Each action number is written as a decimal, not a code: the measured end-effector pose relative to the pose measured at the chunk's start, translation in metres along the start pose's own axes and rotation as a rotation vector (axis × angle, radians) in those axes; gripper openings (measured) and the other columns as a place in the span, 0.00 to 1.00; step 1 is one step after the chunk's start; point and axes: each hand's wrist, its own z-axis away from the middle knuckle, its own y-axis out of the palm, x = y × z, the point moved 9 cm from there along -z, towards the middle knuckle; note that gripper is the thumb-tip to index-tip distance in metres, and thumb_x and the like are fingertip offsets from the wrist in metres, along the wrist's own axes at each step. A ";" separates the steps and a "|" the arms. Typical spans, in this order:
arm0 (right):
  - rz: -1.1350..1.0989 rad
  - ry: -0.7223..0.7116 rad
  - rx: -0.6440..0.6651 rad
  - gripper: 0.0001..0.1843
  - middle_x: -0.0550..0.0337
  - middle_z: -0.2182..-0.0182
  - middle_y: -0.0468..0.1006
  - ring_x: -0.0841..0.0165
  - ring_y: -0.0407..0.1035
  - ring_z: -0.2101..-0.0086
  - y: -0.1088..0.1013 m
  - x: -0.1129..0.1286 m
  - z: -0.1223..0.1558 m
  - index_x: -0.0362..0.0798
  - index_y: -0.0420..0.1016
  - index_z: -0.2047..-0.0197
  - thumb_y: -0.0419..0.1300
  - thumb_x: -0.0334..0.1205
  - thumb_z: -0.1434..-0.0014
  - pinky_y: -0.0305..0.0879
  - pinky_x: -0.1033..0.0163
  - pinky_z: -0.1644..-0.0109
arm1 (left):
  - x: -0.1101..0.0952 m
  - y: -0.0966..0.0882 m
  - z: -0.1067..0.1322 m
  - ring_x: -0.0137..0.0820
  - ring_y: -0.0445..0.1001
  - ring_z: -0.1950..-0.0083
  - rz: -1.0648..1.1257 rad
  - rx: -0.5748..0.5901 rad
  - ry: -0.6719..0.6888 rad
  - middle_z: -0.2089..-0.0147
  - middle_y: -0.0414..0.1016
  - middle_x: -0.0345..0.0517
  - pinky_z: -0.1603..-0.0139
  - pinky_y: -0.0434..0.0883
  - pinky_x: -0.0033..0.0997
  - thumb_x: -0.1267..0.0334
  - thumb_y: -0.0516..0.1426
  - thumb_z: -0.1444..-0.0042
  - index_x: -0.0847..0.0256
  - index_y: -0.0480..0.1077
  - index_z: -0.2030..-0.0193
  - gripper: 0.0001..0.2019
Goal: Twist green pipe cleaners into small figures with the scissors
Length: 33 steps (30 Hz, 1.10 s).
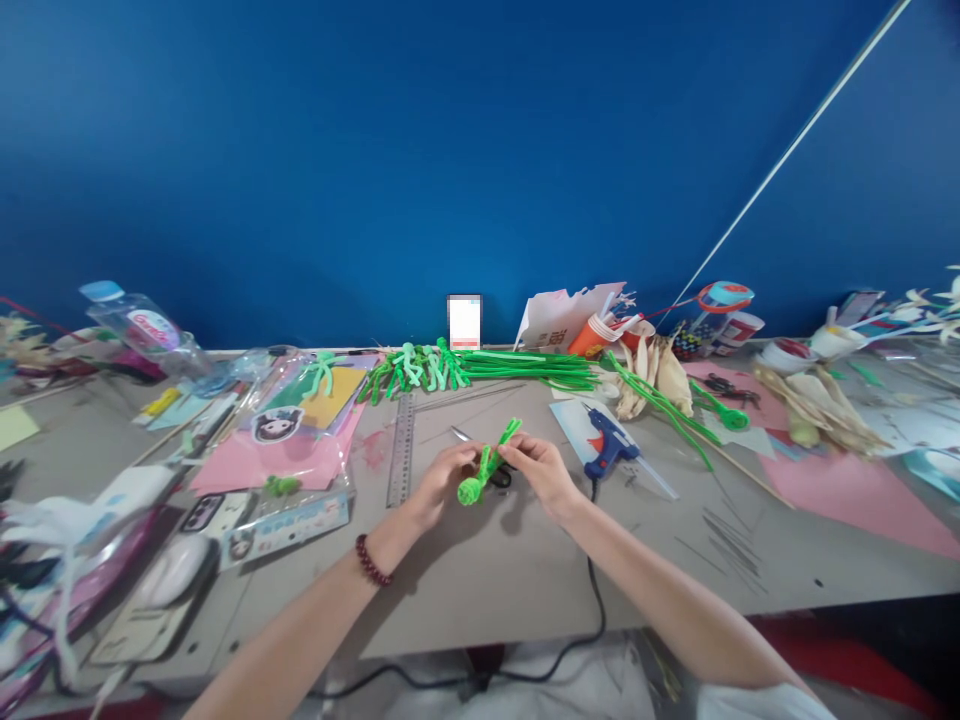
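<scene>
A light green pipe-cleaner piece (486, 468) with a coiled ball at its lower end is held above the grey table (487, 570). My left hand (442, 483) pinches it from the left, fingers closed on the stem. My right hand (541, 470) grips it from the right near the upper end. Scissors (480, 450) lie on the table just behind the hands, partly hidden by them.
A metal ruler (401, 448) lies left of the hands, a blue glue gun (609, 447) to the right with its cord running to the near edge. Green pipe cleaners (517, 366) are heaped at the back. Pink paper packets (285, 440), dried husks (817, 405) and cups crowd both sides.
</scene>
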 end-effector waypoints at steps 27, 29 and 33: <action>0.154 0.002 0.290 0.15 0.61 0.75 0.70 0.70 0.63 0.73 0.015 0.012 0.002 0.47 0.75 0.78 0.66 0.51 0.56 0.59 0.64 0.67 | 0.013 0.010 0.007 0.30 0.72 0.70 0.072 0.094 -0.175 0.74 0.76 0.44 0.63 0.65 0.30 0.57 0.67 0.61 0.63 0.74 0.77 0.12; 0.124 0.057 0.355 0.16 0.62 0.76 0.70 0.71 0.63 0.74 0.018 0.008 0.004 0.46 0.74 0.79 0.67 0.50 0.57 0.59 0.65 0.68 | 0.016 0.013 0.010 0.28 0.70 0.72 0.071 0.129 -0.206 0.76 0.75 0.43 0.66 0.64 0.29 0.56 0.67 0.61 0.63 0.74 0.77 0.12; 0.067 0.089 0.400 0.17 0.63 0.79 0.70 0.71 0.64 0.75 0.022 0.006 0.007 0.46 0.71 0.77 0.67 0.52 0.57 0.60 0.64 0.67 | 0.024 0.017 0.011 0.27 0.69 0.73 0.123 0.142 -0.241 0.75 0.75 0.43 0.69 0.63 0.27 0.54 0.67 0.63 0.63 0.73 0.78 0.14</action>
